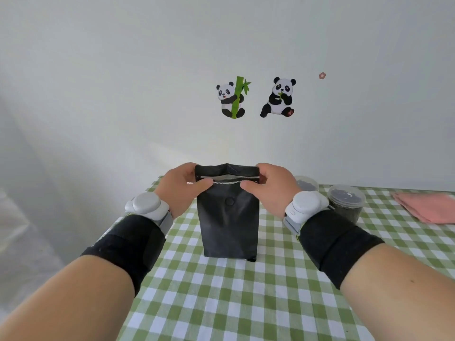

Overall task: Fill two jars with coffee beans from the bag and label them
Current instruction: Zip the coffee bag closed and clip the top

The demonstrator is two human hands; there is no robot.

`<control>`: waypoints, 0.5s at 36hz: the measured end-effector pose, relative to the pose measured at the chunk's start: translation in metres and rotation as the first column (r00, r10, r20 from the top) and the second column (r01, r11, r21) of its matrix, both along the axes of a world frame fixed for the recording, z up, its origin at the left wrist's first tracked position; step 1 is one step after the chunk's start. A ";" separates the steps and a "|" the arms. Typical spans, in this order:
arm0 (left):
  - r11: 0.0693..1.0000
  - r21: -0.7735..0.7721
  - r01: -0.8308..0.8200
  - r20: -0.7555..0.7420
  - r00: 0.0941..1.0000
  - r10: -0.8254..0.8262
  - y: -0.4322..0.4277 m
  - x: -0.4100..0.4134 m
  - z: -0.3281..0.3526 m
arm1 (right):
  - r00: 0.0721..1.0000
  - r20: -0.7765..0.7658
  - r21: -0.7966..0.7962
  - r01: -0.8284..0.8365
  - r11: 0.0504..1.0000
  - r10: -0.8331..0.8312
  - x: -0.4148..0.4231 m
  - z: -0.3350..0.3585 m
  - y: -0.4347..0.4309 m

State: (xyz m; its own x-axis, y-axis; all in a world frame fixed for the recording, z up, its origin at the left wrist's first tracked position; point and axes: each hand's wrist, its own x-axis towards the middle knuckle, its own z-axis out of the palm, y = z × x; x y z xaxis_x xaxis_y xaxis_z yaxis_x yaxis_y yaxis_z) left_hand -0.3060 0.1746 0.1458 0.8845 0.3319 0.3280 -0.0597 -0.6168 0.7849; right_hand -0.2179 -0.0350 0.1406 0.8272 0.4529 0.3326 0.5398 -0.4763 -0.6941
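between left grip (181, 187) and right grip (270, 187), the bag (229, 217) stands upright on the table (221, 303)
each grip pinches a top corner at the zip strip, thumb in front, the mouth gaping slightly. the bag looks like a soft, creasing pouch, probably bottom-heavy and a bit slick: hold the stiffer strip to open it and wrap the body below the grips to pour.

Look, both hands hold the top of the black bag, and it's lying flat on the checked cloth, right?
No: the head view shows the black bag standing upright on the checked cloth. Left hand and right hand do hold its top.
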 end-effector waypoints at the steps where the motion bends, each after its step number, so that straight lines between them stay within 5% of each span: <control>1: 1.000 0.002 -0.004 -0.008 1.000 0.004 -0.001 0.000 0.002 | 1.000 -0.007 -0.003 -0.004 1.000 0.004 0.000 0.001 -0.002; 9: 0.994 0.106 -0.032 -0.058 0.998 0.038 -0.014 -0.007 0.007 | 1.000 -0.018 -0.022 -0.009 1.000 0.009 -0.004 0.008 -0.011; 15: 0.990 -0.039 0.132 -0.093 0.987 -0.135 -0.008 -0.012 0.015 | 0.999 -0.026 -0.069 -0.027 0.997 0.025 -0.009 0.015 -0.017; 18: 0.969 0.197 0.147 -0.159 0.980 -0.116 -0.009 -0.009 0.029 | 0.999 0.003 -0.101 -0.052 0.994 0.053 -0.012 0.020 -0.016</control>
State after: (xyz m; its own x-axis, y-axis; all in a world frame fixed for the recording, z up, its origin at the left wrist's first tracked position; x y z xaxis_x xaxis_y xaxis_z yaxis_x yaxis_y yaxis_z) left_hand -0.3152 0.1657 0.1748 0.9589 0.1481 0.2420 -0.0460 -0.7605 0.6477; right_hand -0.2298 -0.0509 0.1606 0.7997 0.5269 0.2878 0.5697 -0.5146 -0.6408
